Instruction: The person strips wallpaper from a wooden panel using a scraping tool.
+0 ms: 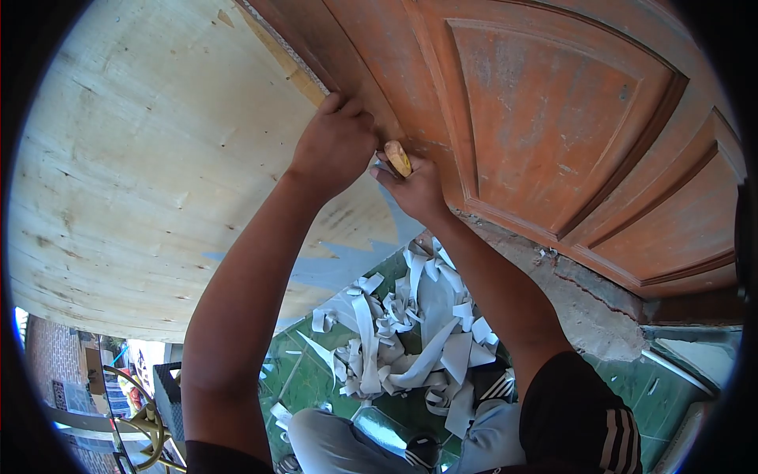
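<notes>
My left hand (335, 146) is closed at the edge of a pale bare-wood door panel (174, 150), its fingers curled in where that edge meets a reddish-brown wooden strip; what they hold, if anything, is hidden. Just right of it and lower, my right hand (418, 188) is wrapped round a tool with a short wooden handle (398, 159), whose butt end points up at me. The tool's working end is hidden between the hands. Jagged patches of grey surface layer (343, 272) still cling to the panel's lower part.
A reddish-brown panelled door (545, 110) stands on the right. Curled grey-white peelings (430, 316) are heaped on the green tiled floor (288, 359) between my legs. A rough concrete sill (584, 316) lies at right. Brass-coloured curved metalwork (150, 426) stands at lower left.
</notes>
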Demonstrator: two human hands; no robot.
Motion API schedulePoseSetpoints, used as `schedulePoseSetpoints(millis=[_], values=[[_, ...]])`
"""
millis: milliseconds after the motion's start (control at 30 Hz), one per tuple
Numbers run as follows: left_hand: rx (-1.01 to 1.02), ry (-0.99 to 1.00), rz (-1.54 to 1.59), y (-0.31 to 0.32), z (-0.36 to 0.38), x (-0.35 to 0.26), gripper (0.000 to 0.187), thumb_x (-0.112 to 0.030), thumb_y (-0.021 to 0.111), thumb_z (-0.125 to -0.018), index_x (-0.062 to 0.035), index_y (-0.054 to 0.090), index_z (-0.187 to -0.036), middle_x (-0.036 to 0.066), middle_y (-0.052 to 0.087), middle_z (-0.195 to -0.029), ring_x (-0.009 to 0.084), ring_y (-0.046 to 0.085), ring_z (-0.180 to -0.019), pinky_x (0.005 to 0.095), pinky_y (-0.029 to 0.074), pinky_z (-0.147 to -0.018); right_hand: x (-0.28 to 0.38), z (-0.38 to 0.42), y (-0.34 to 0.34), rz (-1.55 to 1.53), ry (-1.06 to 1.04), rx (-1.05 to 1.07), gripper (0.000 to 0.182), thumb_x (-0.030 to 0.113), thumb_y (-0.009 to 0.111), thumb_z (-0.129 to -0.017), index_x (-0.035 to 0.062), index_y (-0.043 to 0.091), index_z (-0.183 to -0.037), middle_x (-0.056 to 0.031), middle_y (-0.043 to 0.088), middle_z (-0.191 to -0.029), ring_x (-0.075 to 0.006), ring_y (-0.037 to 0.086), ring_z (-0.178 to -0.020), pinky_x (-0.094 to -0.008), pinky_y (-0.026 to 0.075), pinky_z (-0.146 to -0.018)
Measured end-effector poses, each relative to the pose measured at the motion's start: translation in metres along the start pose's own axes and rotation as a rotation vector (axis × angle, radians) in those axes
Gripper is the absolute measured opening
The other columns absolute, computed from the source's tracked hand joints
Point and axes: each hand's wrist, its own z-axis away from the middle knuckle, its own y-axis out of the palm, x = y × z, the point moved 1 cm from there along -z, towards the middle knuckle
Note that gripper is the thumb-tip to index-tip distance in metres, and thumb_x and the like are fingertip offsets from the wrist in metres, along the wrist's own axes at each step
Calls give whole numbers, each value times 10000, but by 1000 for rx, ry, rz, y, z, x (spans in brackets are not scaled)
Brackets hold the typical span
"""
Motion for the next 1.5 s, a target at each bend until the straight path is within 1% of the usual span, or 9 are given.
schedulePoseSetpoints(millis=[167, 367, 467, 633, 733, 967, 1067, 1233, 1500], values=[[4, -12, 0, -2, 0, -2, 146, -149, 626, -781, -150, 772, -777, 14, 658, -861, 195, 600, -1052, 376, 419, -1012, 9, 6, 7, 121, 140, -11, 195, 78, 791, -897, -32, 744, -1051, -100, 772, -977, -128, 703, -823, -296, 546, -744], [-25, -30, -19, 0, 0, -3, 131, -157, 634, -776, -154, 761, -741, 13, 669, -855, 188, 604, -1019, 358, 418, -993, 3, 10, 17, 215, -302, -266, 173, 35, 792, -854, -5, 748, -1017, -156, 737, -922, -269, 732, -809, -336, 540, -703], [-45, -37, -39, 2, 0, -4, 110, -173, 653, -770, -154, 746, -714, 6, 693, -846, 178, 613, -992, 335, 413, -1002, 11, 14, 27, 200, -224, -343, 176, -79, 715, -738, -17, 704, -903, -180, 697, -883, -397, 694, -796, -426, 536, -693], [-52, -30, 38, 2, 5, -3, 90, -144, 659, -767, -143, 747, -748, 12, 687, -865, 200, 616, -1001, 344, 443, -985, 15, 22, 41, 270, -155, -413, 110, 11, 739, -841, -31, 691, -931, -183, 687, -846, -356, 695, -775, -407, 522, -684], [-338, -51, 287, 3, 14, -10, 162, -52, 669, -764, -102, 755, -892, 51, 686, -921, 246, 605, -1070, 393, 467, -950, 12, 21, 43, 260, -103, -387, 124, 37, 722, -851, -38, 677, -938, -204, 680, -834, -378, 694, -768, -421, 522, -677], [-522, -671, 637, 28, 70, -61, 154, -15, 693, -869, -48, 753, -1007, 87, 693, -927, 268, 652, -869, 377, 512, -813, 15, 21, 34, 24, 158, -257, 158, 108, 681, -908, -45, 666, -943, -175, 680, -756, -269, 691, -696, -392, 513, -654], [-458, -999, 1013, 53, 81, -94, 154, -50, 694, -919, -10, 751, -1056, 94, 713, -936, 204, 642, -768, 333, 514, -710, 3, 27, 29, -18, 135, -210, 164, 131, 666, -931, -32, 681, -938, -42, 646, -782, -109, 612, -729, -306, 488, -662], [-363, -1413, 1532, 79, 79, -123, 262, -93, 689, -947, 36, 719, -1173, 76, 713, -1008, 129, 617, -838, 292, 487, -744, 2, 24, 33, -130, 158, -287, 120, 71, 636, -924, -37, 690, -922, -69, 695, -784, -150, 661, -727, -301, 514, -682], [-453, -1471, 1879, 71, 63, -121, 331, -191, 713, -980, 38, 709, -1219, 58, 708, -1009, 126, 592, -860, 278, 482, -776, 2, 27, 16, -138, 261, -99, 141, -8, 590, -916, -62, 716, -948, -92, 725, -829, -151, 684, -762, -312, 551, -721]])
